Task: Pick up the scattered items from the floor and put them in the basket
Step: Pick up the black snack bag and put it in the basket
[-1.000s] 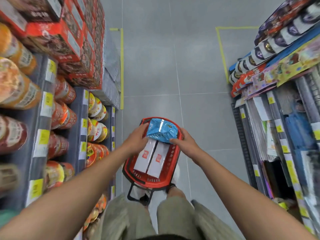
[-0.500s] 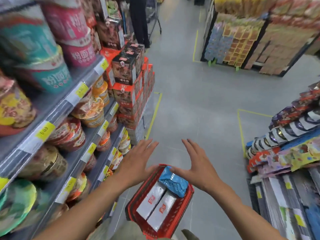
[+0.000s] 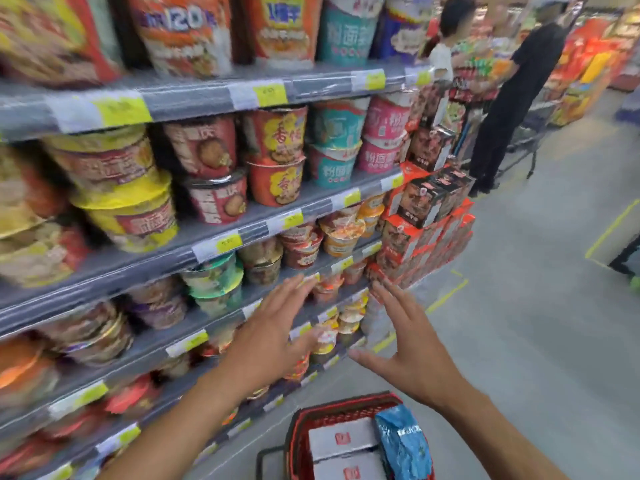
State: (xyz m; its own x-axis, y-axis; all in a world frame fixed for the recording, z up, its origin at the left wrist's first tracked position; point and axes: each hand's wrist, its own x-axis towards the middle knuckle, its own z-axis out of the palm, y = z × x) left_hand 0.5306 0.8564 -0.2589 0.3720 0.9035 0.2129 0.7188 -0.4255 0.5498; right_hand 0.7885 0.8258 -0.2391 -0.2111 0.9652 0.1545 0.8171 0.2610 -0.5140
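Head view shows your left hand and right hand now lifted clear of the red basket, fingers spread wide and empty; the blue packet lies inside beside two white boxes. No floor items show, so that drop looks finished.

Both bare forearms reach forward from the near edge. The left hand is raised with straight, spread fingers, palm down. The right hand hangs beside it, fingers straight, thumb pointing left. Neither hand holds anything.
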